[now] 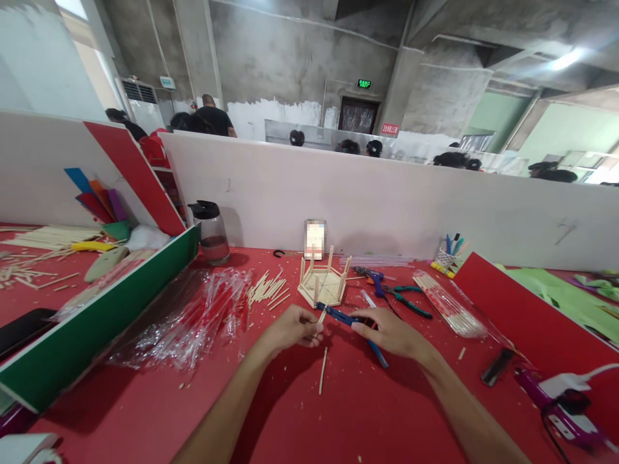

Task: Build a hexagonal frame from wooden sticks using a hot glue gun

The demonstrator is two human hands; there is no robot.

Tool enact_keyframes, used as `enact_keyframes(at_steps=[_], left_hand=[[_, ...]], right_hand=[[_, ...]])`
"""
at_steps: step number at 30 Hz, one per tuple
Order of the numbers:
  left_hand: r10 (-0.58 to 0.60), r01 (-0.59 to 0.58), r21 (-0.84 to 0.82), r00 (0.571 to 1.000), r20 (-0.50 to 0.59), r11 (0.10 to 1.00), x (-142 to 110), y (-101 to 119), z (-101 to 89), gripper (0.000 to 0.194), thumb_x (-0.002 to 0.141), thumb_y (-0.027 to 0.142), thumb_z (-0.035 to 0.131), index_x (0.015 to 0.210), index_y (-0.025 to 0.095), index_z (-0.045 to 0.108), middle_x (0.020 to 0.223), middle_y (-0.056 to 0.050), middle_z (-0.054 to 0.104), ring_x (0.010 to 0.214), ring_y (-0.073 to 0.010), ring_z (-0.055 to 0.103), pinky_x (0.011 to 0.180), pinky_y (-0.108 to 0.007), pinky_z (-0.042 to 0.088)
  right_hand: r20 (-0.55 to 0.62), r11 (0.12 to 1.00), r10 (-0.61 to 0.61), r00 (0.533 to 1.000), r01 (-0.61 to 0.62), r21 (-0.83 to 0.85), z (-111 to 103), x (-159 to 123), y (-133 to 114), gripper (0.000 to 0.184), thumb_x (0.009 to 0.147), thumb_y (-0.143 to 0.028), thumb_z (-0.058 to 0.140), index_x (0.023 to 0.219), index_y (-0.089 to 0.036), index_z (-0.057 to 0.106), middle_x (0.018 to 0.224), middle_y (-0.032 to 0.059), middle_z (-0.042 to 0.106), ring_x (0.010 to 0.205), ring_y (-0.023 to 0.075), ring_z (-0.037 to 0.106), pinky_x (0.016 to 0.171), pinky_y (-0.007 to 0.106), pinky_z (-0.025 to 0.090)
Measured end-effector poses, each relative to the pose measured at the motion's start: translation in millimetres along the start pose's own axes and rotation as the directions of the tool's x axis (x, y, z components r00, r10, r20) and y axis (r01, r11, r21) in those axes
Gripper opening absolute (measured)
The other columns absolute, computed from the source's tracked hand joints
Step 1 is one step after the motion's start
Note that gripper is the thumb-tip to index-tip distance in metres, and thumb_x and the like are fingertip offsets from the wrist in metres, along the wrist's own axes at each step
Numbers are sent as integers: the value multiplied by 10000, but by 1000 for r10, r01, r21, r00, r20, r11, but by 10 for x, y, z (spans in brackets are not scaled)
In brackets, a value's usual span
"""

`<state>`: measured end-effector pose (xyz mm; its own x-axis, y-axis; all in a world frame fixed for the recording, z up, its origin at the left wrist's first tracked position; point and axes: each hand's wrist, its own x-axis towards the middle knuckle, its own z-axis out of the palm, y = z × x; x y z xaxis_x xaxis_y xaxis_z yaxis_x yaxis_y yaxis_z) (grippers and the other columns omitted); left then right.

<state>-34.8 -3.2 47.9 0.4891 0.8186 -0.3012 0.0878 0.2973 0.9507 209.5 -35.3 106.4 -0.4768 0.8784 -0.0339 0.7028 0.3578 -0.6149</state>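
My left hand [296, 327] pinches a thin wooden stick [322, 316] that points up and away from me. My right hand [387, 330] grips blue-handled pliers [341, 316], whose jaws reach left to the far part of that stick; whether they bite into it I cannot tell. Just beyond the jaws stands a hexagonal frame of wooden sticks [323, 288] with several upright posts at its corners. A loose short stick [323, 370] lies on the red table [309, 425] below my hands. To the left of the frame is a pile of short cut sticks [265, 288].
Clear plastic wrappers [193, 316] cover the left side. A dark-lidded jug [210, 232] and a phone [315, 240] stand by the white partition [271, 187]. At the right are a glue gun [374, 280], green-handled pliers [411, 299], packaged sticks [449, 306] and a power strip [556, 406].
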Motion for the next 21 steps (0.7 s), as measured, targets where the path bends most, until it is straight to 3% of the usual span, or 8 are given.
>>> enact_keyframes(at_steps=[21], left_hand=[[-12,12,16,1000,2,1000,-4,6,1,461,498,529,847,656,124,695,660,-43,684,618,-146,618,675,-293,505]], right_hand=[[-2,1000,6,1000,-6,-11,10,-2,14,416,947,-445,485,1205,-197,697,1187,107,711,1043,275,648,883,362,468]])
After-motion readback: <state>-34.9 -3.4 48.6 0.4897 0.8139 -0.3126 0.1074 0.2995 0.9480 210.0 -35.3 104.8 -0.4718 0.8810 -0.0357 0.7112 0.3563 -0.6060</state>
